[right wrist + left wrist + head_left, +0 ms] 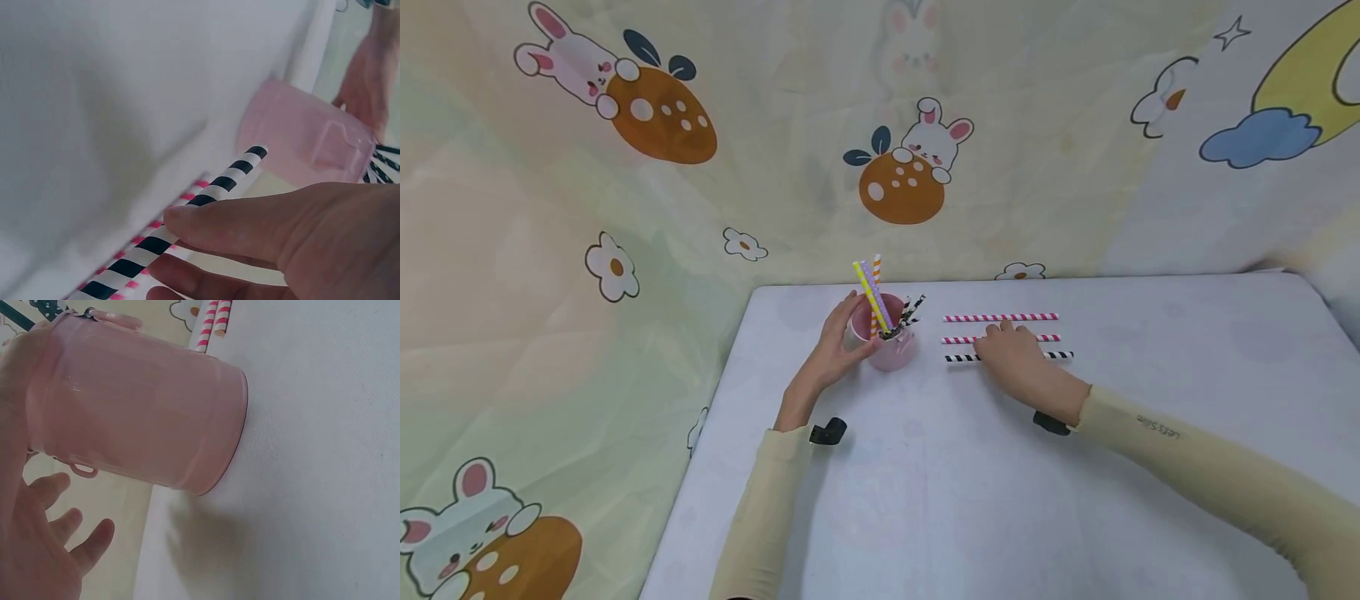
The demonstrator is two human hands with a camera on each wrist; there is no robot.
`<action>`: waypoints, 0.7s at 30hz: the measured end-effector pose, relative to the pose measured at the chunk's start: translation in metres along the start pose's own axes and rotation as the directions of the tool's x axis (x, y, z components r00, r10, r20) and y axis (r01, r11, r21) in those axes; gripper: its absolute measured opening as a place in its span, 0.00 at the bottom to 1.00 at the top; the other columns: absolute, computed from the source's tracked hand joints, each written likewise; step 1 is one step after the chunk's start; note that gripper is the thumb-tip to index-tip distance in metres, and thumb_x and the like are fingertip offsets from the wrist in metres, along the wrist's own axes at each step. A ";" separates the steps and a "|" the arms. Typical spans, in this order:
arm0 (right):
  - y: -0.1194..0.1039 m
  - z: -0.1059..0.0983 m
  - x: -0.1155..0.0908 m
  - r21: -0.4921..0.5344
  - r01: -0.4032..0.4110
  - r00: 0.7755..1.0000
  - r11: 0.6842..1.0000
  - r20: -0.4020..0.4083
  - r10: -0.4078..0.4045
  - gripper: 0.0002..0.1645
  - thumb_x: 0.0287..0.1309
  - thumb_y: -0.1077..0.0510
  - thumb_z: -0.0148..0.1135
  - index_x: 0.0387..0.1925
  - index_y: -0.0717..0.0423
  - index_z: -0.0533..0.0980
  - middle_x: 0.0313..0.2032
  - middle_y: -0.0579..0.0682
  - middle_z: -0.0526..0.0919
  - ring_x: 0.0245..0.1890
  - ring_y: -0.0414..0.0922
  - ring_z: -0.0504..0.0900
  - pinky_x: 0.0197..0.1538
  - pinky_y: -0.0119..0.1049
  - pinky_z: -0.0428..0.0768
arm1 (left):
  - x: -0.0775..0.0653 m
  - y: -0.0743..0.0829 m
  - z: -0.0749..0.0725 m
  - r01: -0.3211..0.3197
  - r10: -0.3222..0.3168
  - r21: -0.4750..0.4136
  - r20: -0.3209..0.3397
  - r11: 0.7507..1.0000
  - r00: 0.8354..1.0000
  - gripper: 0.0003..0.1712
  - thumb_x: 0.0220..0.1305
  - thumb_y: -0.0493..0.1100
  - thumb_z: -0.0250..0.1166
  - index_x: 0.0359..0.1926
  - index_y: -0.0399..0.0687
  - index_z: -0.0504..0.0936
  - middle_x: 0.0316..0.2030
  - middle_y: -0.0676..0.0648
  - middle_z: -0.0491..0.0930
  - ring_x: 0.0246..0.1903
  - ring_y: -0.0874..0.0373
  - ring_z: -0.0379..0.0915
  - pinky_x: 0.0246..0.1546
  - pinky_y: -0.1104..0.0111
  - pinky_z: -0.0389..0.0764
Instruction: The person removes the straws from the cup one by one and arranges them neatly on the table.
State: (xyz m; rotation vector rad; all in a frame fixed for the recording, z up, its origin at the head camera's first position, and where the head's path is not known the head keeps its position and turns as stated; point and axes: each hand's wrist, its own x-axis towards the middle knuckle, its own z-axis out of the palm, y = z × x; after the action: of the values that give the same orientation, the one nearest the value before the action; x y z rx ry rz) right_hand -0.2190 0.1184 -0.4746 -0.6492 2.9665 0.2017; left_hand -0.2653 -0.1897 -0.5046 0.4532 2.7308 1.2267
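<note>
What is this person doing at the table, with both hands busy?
A person's left hand holds a pink cup by its upper part, with several patterned straws standing in it. The right hand pinches a black-and-white striped straw to the right of the cup. Just beyond that straw, two pink-and-white striped straws lie on the white table, roughly side by side.

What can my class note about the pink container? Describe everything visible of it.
The pink container is smooth and round-walled with a slight sheen, perhaps painted metal or plastic, with small loop-shaped fittings near its rim. Open-topped, it holds patterned straws, among them yellow, purple, orange-striped and black-and-white ones. It is roughly upright near the far edge of the white table; whether its base sits flat is unclear. The left hand grips it at the rim.
</note>
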 end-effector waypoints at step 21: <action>-0.013 0.024 0.012 -0.018 -0.056 0.998 0.998 -0.016 0.056 0.09 0.61 0.63 0.68 0.42 0.62 0.84 0.36 0.61 0.83 0.39 0.58 0.81 0.44 0.52 0.83 | 0.000 -0.002 0.001 -0.008 0.008 0.000 0.000 1.000 1.000 0.50 0.61 0.66 0.65 0.78 0.75 0.49 0.81 0.55 0.43 0.80 0.49 0.35 0.74 0.36 0.49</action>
State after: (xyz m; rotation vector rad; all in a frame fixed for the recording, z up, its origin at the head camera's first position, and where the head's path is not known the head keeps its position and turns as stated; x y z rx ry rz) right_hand -0.2230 0.1057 -0.5010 -0.5728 3.0036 0.2290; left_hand -0.2659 -0.1898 -0.5066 0.4640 2.7316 1.2283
